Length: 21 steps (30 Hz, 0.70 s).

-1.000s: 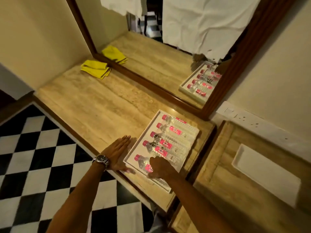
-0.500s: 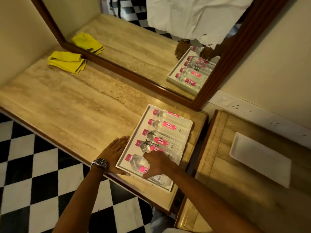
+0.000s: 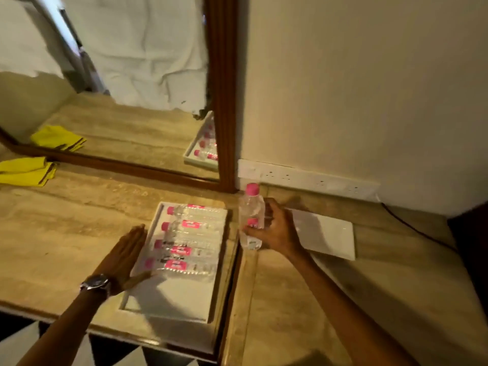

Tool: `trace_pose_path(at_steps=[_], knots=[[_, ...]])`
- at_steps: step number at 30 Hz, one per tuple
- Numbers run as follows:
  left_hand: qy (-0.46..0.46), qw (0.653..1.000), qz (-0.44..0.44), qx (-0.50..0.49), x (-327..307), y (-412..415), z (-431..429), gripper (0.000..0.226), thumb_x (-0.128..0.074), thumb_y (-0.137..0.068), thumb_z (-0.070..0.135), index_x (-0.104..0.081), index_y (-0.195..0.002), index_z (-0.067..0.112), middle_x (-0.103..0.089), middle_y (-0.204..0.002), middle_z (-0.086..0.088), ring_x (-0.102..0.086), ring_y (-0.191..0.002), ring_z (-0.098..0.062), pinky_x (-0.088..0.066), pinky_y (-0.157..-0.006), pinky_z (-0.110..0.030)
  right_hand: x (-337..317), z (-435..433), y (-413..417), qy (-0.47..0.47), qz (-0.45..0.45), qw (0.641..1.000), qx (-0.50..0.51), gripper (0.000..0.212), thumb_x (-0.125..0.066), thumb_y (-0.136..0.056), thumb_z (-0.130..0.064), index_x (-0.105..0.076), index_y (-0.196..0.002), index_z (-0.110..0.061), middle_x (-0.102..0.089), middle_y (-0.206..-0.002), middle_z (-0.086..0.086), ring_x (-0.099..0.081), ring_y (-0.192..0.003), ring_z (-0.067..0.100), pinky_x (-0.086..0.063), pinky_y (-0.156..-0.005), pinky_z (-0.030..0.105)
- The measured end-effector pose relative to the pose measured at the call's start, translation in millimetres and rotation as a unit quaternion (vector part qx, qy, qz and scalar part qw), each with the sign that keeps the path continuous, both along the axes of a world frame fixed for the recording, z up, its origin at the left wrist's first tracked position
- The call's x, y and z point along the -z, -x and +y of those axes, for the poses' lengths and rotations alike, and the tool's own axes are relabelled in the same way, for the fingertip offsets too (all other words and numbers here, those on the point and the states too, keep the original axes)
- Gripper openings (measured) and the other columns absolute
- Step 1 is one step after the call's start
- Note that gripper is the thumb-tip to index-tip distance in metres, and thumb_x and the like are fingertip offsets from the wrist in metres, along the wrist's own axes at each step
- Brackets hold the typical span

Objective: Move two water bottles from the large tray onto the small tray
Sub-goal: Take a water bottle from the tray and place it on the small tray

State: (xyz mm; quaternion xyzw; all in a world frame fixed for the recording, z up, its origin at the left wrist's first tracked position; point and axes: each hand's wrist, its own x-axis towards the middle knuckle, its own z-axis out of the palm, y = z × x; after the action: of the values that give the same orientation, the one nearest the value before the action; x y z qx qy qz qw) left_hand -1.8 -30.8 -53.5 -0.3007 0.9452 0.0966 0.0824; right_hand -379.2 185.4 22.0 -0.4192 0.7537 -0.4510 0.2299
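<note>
The large white tray [image 3: 169,305] lies on the stone counter with several clear pink-capped water bottles [image 3: 192,228] lying across its far half; its near half is bare. My left hand [image 3: 124,257] rests flat and open against the tray's left rim, a watch on the wrist. My right hand [image 3: 277,231] grips one upright water bottle [image 3: 250,207] in the air, over the gap between the two counters. The small white tray [image 3: 327,233] lies just right of that hand, partly hidden by it.
A wood-framed mirror [image 3: 224,101] stands behind the large tray and reflects it. Yellow folded cloths [image 3: 26,171] lie at far left. A white socket strip [image 3: 303,178] runs along the wall, with a dark cable [image 3: 412,225] at right. Checkered floor shows below the counter edge.
My right hand has lifted the nearest bottle out of the large tray and carried it up and right toward the small tray. The left hand stays at the tray's rim. The camera swung right.
</note>
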Motion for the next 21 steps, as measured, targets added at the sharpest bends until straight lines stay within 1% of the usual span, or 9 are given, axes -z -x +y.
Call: trace_pose_path(at_steps=[2, 3, 5, 6, 8, 10, 12, 15, 21], knots=[[0.004, 0.998, 0.034, 0.046, -8.6, 60.4, 17.7, 0.103, -0.04, -0.083, 0.075, -0.017, -0.152, 0.001, -0.014, -0.162, -0.02, -0.019, -0.151, -0.037, 0.001, -0.128, -0.031, -3.2, 15.5, 30.3, 0.007, 0.014, 0.998, 0.056, 0.073, -0.089, -0.053, -0.064, -0.054, -0.115, -0.048, -0.065, -0.097, -0.041, -0.066, -0.09, -0.017, -0.056, -0.07, 0.004], [-0.004, 0.997, 0.05, 0.064, -12.7, 93.0, 31.1, 0.102, -0.039, -0.083, 0.075, -0.017, -0.152, 0.002, -0.013, -0.162, -0.019, -0.018, -0.151, -0.035, -0.005, -0.128, -0.035, -4.0, 24.0, 44.1, 0.01, 0.016, 0.997, 0.078, 0.075, -0.09, -0.053, -0.062, -0.054, -0.117, -0.044, -0.066, -0.101, -0.035, -0.067, -0.092, -0.013, -0.058, -0.073, 0.009], [-0.023, 0.992, 0.084, 0.094, -18.8, 155.1, 63.0, 0.102, -0.036, -0.084, 0.077, -0.016, -0.152, 0.004, -0.013, -0.162, -0.016, -0.014, -0.152, -0.032, -0.017, -0.127, -0.044, -2.7, 36.5, 65.0, 0.015, 0.02, 0.993, 0.111, 0.08, -0.093, -0.055, -0.053, -0.055, -0.122, -0.033, -0.071, -0.113, -0.017, -0.07, -0.1, 0.001, -0.063, -0.081, 0.023], [-0.037, 0.99, 0.093, 0.098, -21.4, 183.2, 80.0, 0.103, -0.035, -0.082, 0.08, -0.013, -0.153, 0.008, -0.011, -0.163, -0.014, -0.011, -0.152, -0.029, -0.018, -0.127, -0.046, -1.1, 40.9, 72.7, 0.017, 0.023, 0.992, 0.121, 0.083, -0.095, -0.056, -0.047, -0.055, -0.126, -0.029, -0.072, -0.117, -0.009, -0.07, -0.103, 0.008, -0.064, -0.085, 0.029], [-0.058, 0.99, 0.094, 0.084, -24.8, 234.1, 113.6, 0.109, -0.04, -0.078, 0.084, -0.003, -0.155, 0.017, -0.002, -0.164, -0.006, -0.002, -0.153, -0.022, -0.009, -0.127, -0.043, 1.8, 48.2, 84.4, 0.017, 0.025, 0.99, 0.136, 0.085, -0.097, -0.057, -0.041, -0.055, -0.129, -0.024, -0.071, -0.122, -0.003, -0.07, -0.108, 0.014, -0.064, -0.089, 0.037], [-0.057, 0.991, 0.082, 0.088, -19.8, 271.9, 143.5, 0.111, -0.044, -0.078, 0.082, 0.003, -0.155, 0.017, 0.005, -0.165, -0.007, 0.003, -0.154, -0.023, -0.003, -0.128, -0.043, 5.7, 53.5, 89.0, 0.011, 0.025, 0.989, 0.148, 0.085, -0.097, -0.058, -0.039, -0.055, -0.13, -0.022, -0.07, -0.125, -0.002, -0.068, -0.11, 0.014, -0.063, -0.091, 0.038], [-0.06, 0.994, 0.049, 0.079, -11.4, 293.4, 166.5, 0.11, -0.041, -0.082, 0.079, 0.009, -0.154, 0.013, 0.012, -0.165, -0.01, 0.009, -0.154, -0.026, 0.0, -0.128, -0.044, 11.9, 56.9, 89.4, 0.001, 0.026, 0.988, 0.152, 0.084, -0.096, -0.06, -0.039, -0.055, -0.13, -0.02, -0.068, -0.126, -0.001, -0.066, -0.113, 0.015, -0.062, -0.093, 0.04], [-0.04, 0.998, 0.041, 0.03, 0.5, 306.0, 179.7, 0.105, -0.034, -0.084, 0.078, 0.008, -0.154, 0.012, 0.01, -0.165, -0.011, 0.009, -0.154, -0.025, 0.001, -0.129, -0.043, 19.4, 58.6, 90.8, -0.009, 0.01, 0.987, 0.157, 0.081, -0.096, -0.061, -0.04, -0.055, -0.128, -0.018, -0.068, -0.125, 0.0, -0.066, -0.113, 0.017, -0.063, -0.091, 0.043], [-0.034, 0.998, 0.038, 0.034, 1.9, 312.6, 180.2, 0.103, -0.032, -0.086, 0.077, 0.007, -0.154, 0.011, 0.01, -0.165, -0.01, 0.01, -0.154, -0.024, 0.002, -0.129, -0.043, 25.0, 58.9, 93.1, -0.013, 0.022, 0.987, 0.16, 0.08, -0.095, -0.061, -0.044, -0.054, -0.126, -0.021, -0.068, -0.124, -0.002, -0.066, -0.111, 0.015, -0.063, -0.089, 0.035]])
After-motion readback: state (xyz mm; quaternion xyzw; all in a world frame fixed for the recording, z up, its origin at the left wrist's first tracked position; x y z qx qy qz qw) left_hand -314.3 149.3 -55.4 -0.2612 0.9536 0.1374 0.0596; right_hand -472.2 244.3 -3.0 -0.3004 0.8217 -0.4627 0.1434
